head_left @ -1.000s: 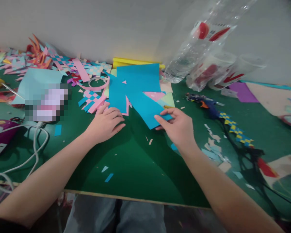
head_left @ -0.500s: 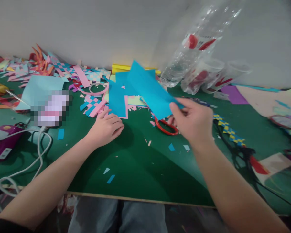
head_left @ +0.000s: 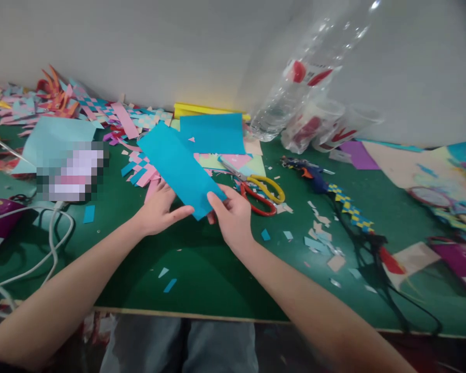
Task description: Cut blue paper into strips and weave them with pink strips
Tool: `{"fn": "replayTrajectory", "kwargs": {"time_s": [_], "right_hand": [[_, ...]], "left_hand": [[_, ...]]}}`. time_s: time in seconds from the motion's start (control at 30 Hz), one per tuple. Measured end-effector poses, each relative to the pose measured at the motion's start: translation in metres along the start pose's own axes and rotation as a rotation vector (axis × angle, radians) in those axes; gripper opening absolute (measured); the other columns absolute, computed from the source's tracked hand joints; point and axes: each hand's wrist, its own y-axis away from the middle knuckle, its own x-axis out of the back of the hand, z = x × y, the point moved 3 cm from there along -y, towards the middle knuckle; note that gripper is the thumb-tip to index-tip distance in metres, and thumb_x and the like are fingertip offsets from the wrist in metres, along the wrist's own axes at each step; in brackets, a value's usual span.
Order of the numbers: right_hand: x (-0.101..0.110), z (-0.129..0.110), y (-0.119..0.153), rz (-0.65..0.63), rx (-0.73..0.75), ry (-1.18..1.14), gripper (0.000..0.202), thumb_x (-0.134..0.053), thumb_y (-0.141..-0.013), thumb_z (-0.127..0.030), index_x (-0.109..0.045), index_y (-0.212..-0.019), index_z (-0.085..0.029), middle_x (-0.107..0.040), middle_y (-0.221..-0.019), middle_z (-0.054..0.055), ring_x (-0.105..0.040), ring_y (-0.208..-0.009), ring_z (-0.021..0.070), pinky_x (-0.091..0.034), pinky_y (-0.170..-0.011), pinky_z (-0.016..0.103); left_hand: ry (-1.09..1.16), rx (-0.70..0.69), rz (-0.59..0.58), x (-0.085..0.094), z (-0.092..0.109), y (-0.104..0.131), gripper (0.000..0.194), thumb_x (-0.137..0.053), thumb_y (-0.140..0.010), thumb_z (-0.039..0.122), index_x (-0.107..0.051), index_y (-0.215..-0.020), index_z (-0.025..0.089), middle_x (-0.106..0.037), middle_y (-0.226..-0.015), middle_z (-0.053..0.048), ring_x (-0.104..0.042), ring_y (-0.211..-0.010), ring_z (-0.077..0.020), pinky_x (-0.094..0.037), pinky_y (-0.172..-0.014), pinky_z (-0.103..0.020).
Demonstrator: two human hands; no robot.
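Note:
A strip of blue paper (head_left: 178, 166) slants above the green table, its lower end pinched between the thumb and fingers of my right hand (head_left: 233, 212). My left hand (head_left: 161, 208) is open beside the strip's left edge, thumb stretched out; its fingertips are partly hidden behind the paper. Scissors (head_left: 266, 187) with one yellow and one red handle lie just beyond my right hand. Behind the strip are a larger sheet of blue paper (head_left: 215, 134) and a pink-and-blue woven paper piece (head_left: 142, 168).
A plastic bottle (head_left: 291, 93) and plastic cups (head_left: 312, 122) lean by the wall. At left are a phone (head_left: 75, 173) with a white cable (head_left: 52, 243) and a paper-scrap heap (head_left: 27, 106). Black cords (head_left: 353, 238) and small scraps (head_left: 322, 241) lie at right.
My right hand has brought the blue strip left and down toward my left hand. My left thumb has spread outward. The scissors, partly covered before, now show more fully.

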Motion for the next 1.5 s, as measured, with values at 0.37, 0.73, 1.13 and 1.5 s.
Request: {"fn": "replayTrajectory", "kwargs": {"time_s": [0.37,0.73,1.13,1.5], "right_hand": [[-0.004,-0.022,0.023,-0.034,0.606,0.612,0.029,-0.054,-0.088,-0.022,-0.071,-0.11,-0.029,-0.077,-0.081,0.001,-0.057,-0.047,0.0125,-0.051,-0.051,0.03],[-0.013,-0.023,0.036,-0.333,1.003,0.675,0.032,-0.056,-0.09,-0.04,-0.067,-0.112,-0.02,-0.063,-0.057,-0.002,-0.057,-0.05,0.0137,-0.046,-0.053,0.029],[-0.006,-0.011,0.01,-0.453,0.155,-0.126,0.046,-0.069,-0.078,-0.059,-0.063,-0.11,-0.026,-0.069,-0.094,0.005,-0.064,-0.063,0.0146,-0.053,-0.048,0.028],[0.022,-0.002,-0.005,0.158,0.162,0.099,0.028,-0.071,-0.078,-0.049,-0.068,-0.072,-0.022,-0.069,-0.071,0.002,-0.066,-0.072,0.0194,-0.054,-0.067,0.035]], "left_hand": [[0.556,0.363,0.185,0.002,0.0,0.004,0.06,-0.05,-0.093,0.06,-0.05,-0.138,0.021,-0.062,-0.132,-0.015,-0.064,-0.114,-0.0307,-0.059,-0.086,-0.043],[1.105,0.605,0.102,-0.004,-0.001,0.002,0.037,-0.068,-0.085,0.025,-0.062,-0.121,0.02,-0.05,-0.064,0.005,-0.053,-0.057,-0.0092,-0.051,-0.064,-0.029],[1.245,0.613,-0.789,-0.011,0.031,0.023,0.033,-0.073,-0.078,0.028,-0.06,-0.107,0.016,-0.053,-0.077,0.002,-0.048,-0.057,-0.0081,-0.047,-0.051,-0.022],[0.795,0.696,-0.507,-0.005,0.011,0.014,0.037,-0.076,-0.078,0.04,-0.065,-0.108,0.02,-0.073,-0.1,-0.004,-0.07,-0.082,-0.019,-0.055,-0.064,-0.026]]}}
